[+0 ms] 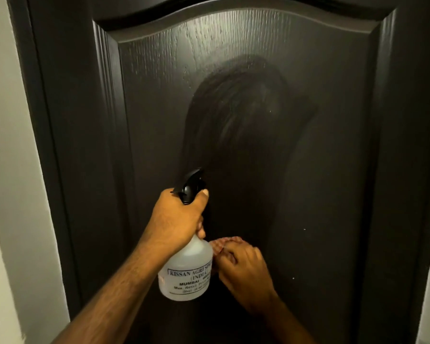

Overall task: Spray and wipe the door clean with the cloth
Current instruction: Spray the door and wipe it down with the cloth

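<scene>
Dark wood-grain panelled door (pixel 271 145) carries a wet smear above both hands. Left hand (pixel 176 219) grips the translucent spray bottle (pixel 186 271) upright; right hand (pixel 243 266), lower and nearer the dry panel, apparently clenches the reddish cloth (pixel 224 243).

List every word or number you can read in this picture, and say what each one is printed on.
All text is on the spray bottle label, in the left hand:
"KISSAN AGRI SP..." (cut off at the bottle's edge)
"(INDIA)"
"MUMBAI" followed by digits too blurred to read
"Max. Retail Pri..." and the line under it are too small to read.
The door and cloth carry no text.
</scene>
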A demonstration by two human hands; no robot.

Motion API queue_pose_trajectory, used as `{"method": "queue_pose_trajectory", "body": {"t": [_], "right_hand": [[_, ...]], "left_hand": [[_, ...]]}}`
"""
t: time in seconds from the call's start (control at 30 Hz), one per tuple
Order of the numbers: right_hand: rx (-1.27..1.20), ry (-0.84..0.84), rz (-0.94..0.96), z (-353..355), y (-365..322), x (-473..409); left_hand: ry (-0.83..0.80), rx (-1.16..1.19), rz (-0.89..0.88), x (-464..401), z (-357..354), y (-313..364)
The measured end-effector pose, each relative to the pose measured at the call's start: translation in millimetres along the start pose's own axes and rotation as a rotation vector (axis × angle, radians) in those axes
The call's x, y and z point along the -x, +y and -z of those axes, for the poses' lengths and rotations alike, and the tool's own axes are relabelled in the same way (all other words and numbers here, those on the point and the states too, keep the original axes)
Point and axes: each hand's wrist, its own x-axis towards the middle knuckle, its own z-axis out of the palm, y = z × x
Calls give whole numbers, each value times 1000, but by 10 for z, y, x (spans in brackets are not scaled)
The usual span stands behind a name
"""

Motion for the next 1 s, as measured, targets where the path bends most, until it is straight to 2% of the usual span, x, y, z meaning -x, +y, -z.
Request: {"method": "queue_pose_trajectory", "body": {"t": [0.07,0.13,0.17,0.3,0.33,0.4,0.47,0.53,0.67,0.73,0.8,0.87,0.93,1.0], "right_hand": [[29,-51,125,127,123,-51],[41,0,139,312,297,-340],[28,73,65,424,388,-548],[30,509,-493,873,528,-1520],[26,586,-576,948,497,-1728],[29,652,-618,951,358,-2079],[65,575,-529,767,92,-2226],[82,473,-354,498,-211,-2131],[17,228,-14,-260,-815,-1337],[-61,19,83,-610,-1037,-669],[-117,-258,194,-848,-1172,16],[-102,-502,301,-921,-1142,486],[-121,-592,360,-899,-1028,639],[-136,-568,322,-816,-897,559]], "left_hand": [[0,-3,14,52,80,-29],[4,24,23,99,190,-49],[7,44,36,123,256,-63],[40,61,111,239,593,-233],[46,51,119,272,678,-268],[62,4,135,313,844,-364],[90,-24,152,341,974,-496],[117,-12,150,362,1023,-605],[166,12,170,448,1082,-821],[175,22,193,504,1124,-906],[168,58,217,577,1168,-965],[141,56,226,616,1180,-988],[120,35,222,634,1172,-981],[113,34,208,621,1145,-966]]}}
